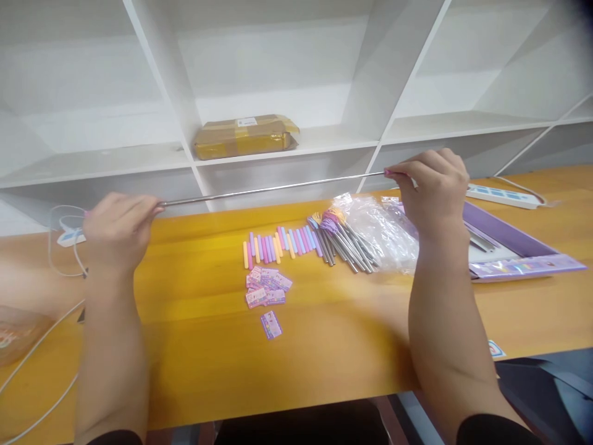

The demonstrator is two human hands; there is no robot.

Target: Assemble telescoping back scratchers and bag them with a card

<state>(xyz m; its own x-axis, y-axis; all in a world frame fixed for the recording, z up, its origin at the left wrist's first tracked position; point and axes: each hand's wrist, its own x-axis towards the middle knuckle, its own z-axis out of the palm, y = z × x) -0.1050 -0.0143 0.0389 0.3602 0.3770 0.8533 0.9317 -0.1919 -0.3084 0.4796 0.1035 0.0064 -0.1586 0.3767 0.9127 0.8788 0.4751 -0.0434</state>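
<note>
A long thin telescopic metal rod (273, 189) stretches almost level between my hands, above the table. My left hand (121, 227) is closed on its thicker end. At the other end, my right hand (428, 185) pinches the thin tip, where a bit of pink shows. Below the rod lies a row of pastel sticks (282, 243) in pink, purple, blue and yellow. Beside them is a heap of metal rods (349, 244) with coloured heads that look like small claws. Several small purple and pink cards (266, 287) overlap in front, with one card (271, 324) lying apart.
Clear plastic bags (377, 228) lie right of the heap. A purple box (528, 269) sits partly behind my right forearm. Power strips (504, 196) and white cables rest at both sides. White shelves (287, 147) with a taped parcel (245, 137) stand behind the wooden table (208, 364).
</note>
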